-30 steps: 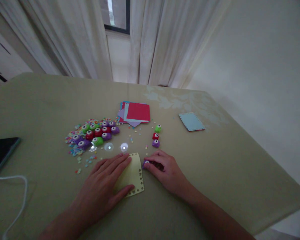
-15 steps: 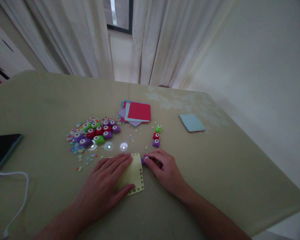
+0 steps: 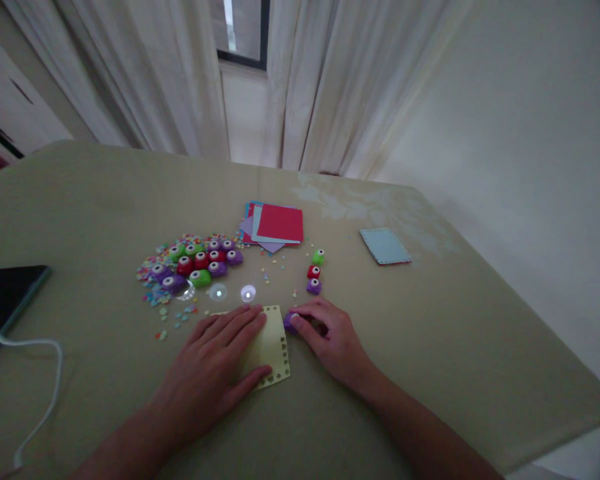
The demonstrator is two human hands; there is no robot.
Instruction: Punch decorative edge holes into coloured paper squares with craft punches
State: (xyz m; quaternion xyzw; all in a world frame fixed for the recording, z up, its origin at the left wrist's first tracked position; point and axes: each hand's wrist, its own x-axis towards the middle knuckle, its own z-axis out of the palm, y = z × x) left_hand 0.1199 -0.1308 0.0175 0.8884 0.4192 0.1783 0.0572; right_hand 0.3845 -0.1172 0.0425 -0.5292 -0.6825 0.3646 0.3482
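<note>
My left hand (image 3: 215,363) lies flat with fingers stretched over a pale yellow sheet of paper (image 3: 273,347), holding it against the table. Small shaped holes run along the paper's right and lower edges; much of its left side is hidden under the hand. At the upper right edge of the sheet, my right hand (image 3: 333,337) is closed around a small purple craft punch (image 3: 289,323), thumb on top. Just beyond that hand stand a purple punch (image 3: 314,286), a red punch (image 3: 313,272) and a green punch (image 3: 319,257) in a row.
Several coloured punches (image 3: 201,260) sit beside a heap of paper confetti (image 3: 153,263). Stacked coloured paper (image 3: 280,223) lies at the back, and a light blue square with a punched border (image 3: 385,245) to the right. A dark tablet (image 3: 10,293) with a white cable (image 3: 57,380) is at left.
The purple punch in my right hand has slid slightly up along the paper's right edge. My left hand stays on the sheet. The whole view has shifted a little.
</note>
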